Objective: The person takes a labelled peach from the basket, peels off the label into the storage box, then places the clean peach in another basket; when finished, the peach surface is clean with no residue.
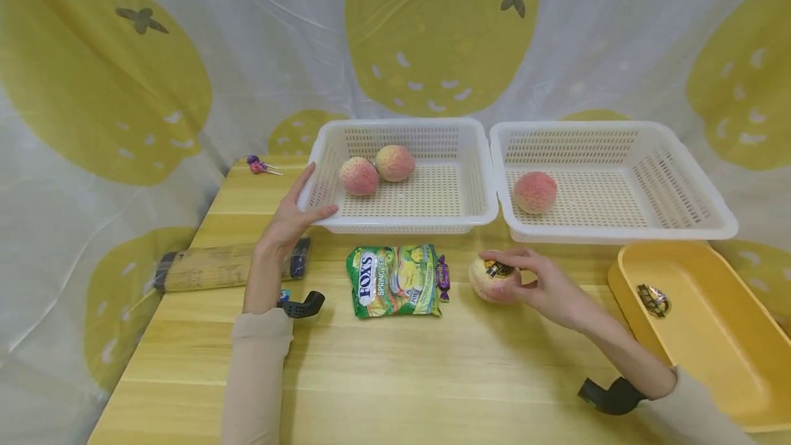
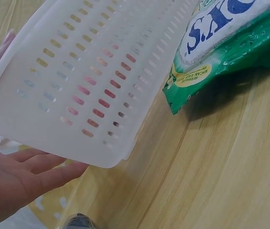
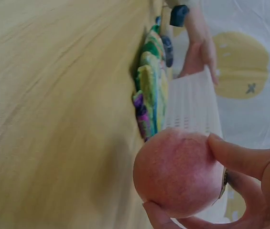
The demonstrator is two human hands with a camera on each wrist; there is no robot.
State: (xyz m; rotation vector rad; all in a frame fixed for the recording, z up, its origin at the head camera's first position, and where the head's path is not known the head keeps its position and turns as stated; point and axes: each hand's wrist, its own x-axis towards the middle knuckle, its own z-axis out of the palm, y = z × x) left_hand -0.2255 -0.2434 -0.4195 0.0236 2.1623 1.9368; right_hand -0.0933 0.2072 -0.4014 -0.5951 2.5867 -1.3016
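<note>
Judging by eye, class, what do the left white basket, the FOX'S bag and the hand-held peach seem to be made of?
White basket: probably moulded plastic, smooth and satiny, given its rounded rim and regular slots.
FOX'S bag: likely plastic film, glossy and printed, given its crinkles.
Peach: matte, with mottled pink colouring; possibly real fruit or coated foam.

Two peaches (image 1: 395, 163) lie in the left basket (image 1: 402, 222), behind the bag (image 1: 395, 281).

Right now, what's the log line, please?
left hand: touches left basket | right hand: grips stickered peach | right basket: one peach
</note>
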